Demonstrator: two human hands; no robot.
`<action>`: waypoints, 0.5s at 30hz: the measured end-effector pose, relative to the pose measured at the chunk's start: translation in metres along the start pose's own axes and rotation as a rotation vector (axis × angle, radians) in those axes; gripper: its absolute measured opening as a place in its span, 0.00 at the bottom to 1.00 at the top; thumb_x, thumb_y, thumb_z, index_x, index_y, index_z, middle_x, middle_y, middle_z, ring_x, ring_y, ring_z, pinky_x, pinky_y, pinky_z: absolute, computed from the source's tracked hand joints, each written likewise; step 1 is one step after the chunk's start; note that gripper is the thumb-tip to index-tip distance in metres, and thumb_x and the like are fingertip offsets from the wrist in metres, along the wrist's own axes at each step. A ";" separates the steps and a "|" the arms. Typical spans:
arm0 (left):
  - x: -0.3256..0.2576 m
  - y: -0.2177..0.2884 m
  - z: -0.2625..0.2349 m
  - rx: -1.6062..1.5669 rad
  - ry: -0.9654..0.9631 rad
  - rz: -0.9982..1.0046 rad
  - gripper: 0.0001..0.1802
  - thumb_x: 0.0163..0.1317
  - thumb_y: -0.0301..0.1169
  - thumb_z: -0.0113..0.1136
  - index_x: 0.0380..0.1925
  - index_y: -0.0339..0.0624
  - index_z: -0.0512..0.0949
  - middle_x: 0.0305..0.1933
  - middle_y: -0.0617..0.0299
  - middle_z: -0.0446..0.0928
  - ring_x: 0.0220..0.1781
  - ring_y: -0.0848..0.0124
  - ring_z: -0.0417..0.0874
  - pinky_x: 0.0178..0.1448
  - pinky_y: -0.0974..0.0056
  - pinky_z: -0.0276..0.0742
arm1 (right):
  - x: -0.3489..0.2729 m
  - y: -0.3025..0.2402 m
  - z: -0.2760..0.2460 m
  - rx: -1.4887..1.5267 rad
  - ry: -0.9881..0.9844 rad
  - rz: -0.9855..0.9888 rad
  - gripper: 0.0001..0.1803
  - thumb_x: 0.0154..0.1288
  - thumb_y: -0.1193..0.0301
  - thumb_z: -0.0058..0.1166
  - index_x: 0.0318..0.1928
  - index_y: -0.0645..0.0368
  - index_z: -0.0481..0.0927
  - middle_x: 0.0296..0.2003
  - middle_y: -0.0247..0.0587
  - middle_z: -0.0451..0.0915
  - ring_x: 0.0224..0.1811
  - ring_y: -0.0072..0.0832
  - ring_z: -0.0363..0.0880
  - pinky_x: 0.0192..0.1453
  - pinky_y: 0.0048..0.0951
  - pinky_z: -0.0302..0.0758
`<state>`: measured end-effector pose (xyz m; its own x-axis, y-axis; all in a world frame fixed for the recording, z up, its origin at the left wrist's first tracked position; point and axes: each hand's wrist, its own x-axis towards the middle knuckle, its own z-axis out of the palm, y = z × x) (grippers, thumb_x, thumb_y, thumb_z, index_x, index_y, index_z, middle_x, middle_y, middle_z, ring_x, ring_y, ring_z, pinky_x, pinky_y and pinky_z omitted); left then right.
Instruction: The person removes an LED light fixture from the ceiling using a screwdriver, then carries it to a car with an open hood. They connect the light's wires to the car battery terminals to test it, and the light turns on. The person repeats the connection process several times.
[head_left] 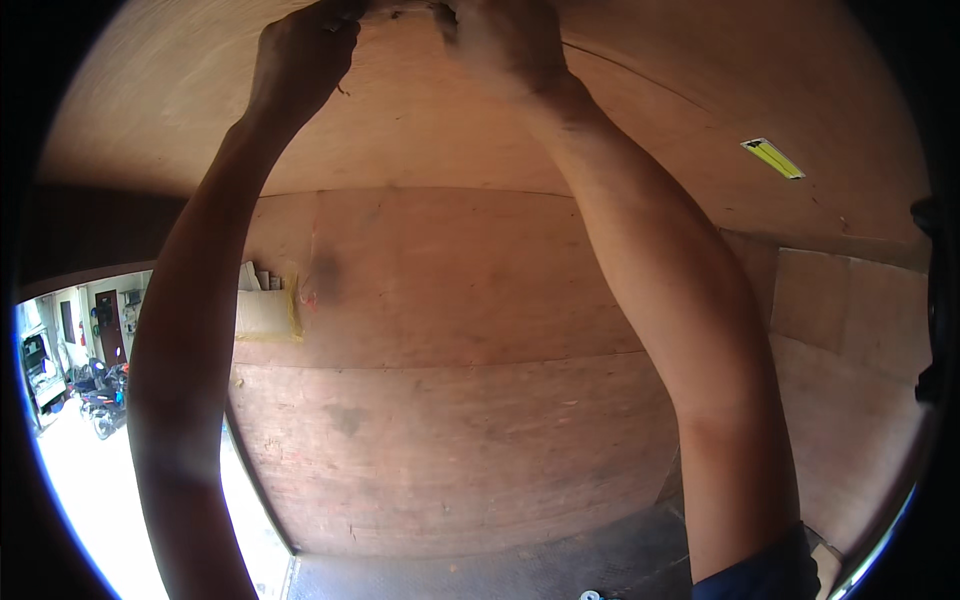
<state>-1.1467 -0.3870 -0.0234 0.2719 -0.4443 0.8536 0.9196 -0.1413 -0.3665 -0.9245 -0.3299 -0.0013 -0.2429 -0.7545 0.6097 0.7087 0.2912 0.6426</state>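
Both my arms reach up to a brown plywood ceiling (420, 140). My left hand (308, 50) is closed at the top edge of the view, its fingertips in shadow and partly cut off. A short thin wire-like strand (343, 90) shows just below it. To its right, my right hand (510, 45) is also closed, slightly blurred, with its fingers bent toward the left hand. Something small and pale (400, 10) lies between the two hands at the very edge; its kind cannot be made out. What the fingers pinch is hidden.
A yellow-green strip light (773, 158) sits on the ceiling at right. Plywood walls (460, 290) enclose the space, with a white box-like holder (265, 312) at left. A bright opening at left shows a motorcycle (103, 400). Below is a dark floor (450, 575).
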 end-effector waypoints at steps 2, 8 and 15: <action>0.004 -0.004 0.006 0.006 -0.029 -0.042 0.12 0.70 0.34 0.65 0.50 0.43 0.86 0.46 0.55 0.89 0.46 0.62 0.91 0.52 0.59 0.86 | 0.001 0.001 0.008 -0.038 0.028 -0.002 0.10 0.63 0.69 0.58 0.26 0.58 0.83 0.27 0.47 0.85 0.35 0.47 0.87 0.45 0.47 0.82; 0.011 -0.002 0.016 0.058 0.092 0.339 0.13 0.68 0.31 0.67 0.51 0.41 0.86 0.49 0.54 0.88 0.51 0.59 0.90 0.55 0.58 0.86 | -0.002 0.004 0.034 -0.112 -0.057 -0.009 0.09 0.66 0.68 0.57 0.40 0.55 0.87 0.33 0.45 0.87 0.39 0.41 0.87 0.53 0.50 0.79; 0.014 -0.029 0.034 0.311 0.036 0.185 0.16 0.73 0.39 0.62 0.56 0.48 0.84 0.55 0.54 0.86 0.56 0.58 0.89 0.57 0.55 0.85 | -0.005 0.001 0.078 -0.256 0.069 -0.012 0.10 0.65 0.62 0.60 0.36 0.46 0.93 0.38 0.34 0.90 0.54 0.34 0.84 0.68 0.60 0.64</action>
<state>-1.1602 -0.3586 0.0117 0.4369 -0.4687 0.7677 0.8994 0.2181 -0.3787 -0.9744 -0.2806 0.0323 -0.2130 -0.7979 0.5639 0.8524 0.1303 0.5064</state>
